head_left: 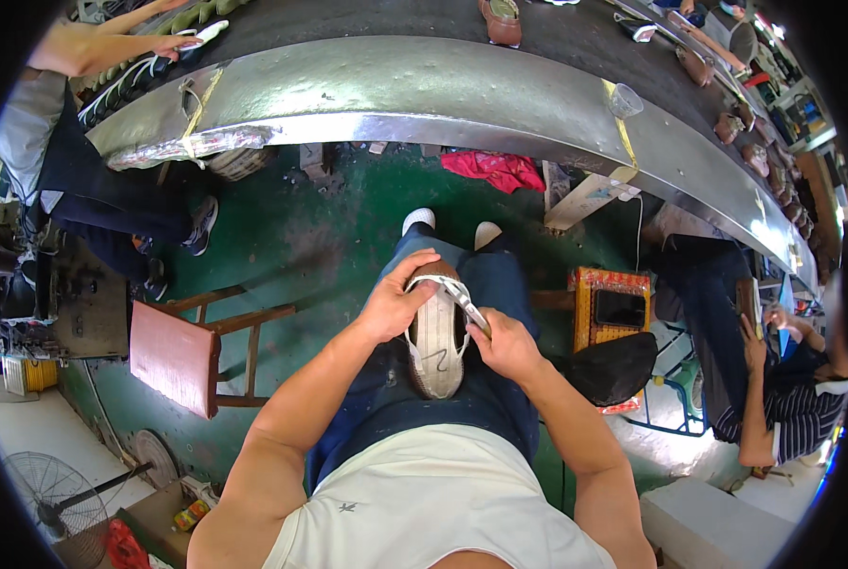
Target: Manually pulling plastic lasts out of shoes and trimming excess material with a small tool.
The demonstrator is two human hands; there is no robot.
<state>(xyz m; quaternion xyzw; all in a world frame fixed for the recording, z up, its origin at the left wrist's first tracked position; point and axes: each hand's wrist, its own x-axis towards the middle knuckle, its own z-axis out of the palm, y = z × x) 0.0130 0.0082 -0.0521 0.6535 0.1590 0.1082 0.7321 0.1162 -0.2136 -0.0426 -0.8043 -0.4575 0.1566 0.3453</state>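
Observation:
Across my lap lies a shoe (437, 346), bottom up, with a pale sole marked by a dark pen stroke. A white strip runs along its rim, and brown upper shows at the far end. My left hand (397, 302) is closed round that far end, thumb pressing on the underside. In my right hand (509, 343) are metal pliers (464, 302), their jaws against the strip at the shoe's far right edge. Whether the jaws are closed on the strip is too small to tell.
A metal-edged conveyor (386, 85) curves ahead, carrying a brown shoe (503, 21) and others. At left stand a padded stool (173, 358) and a fan (54, 503). A phone (620, 308) lies on an orange seat at right. Co-workers are on both sides.

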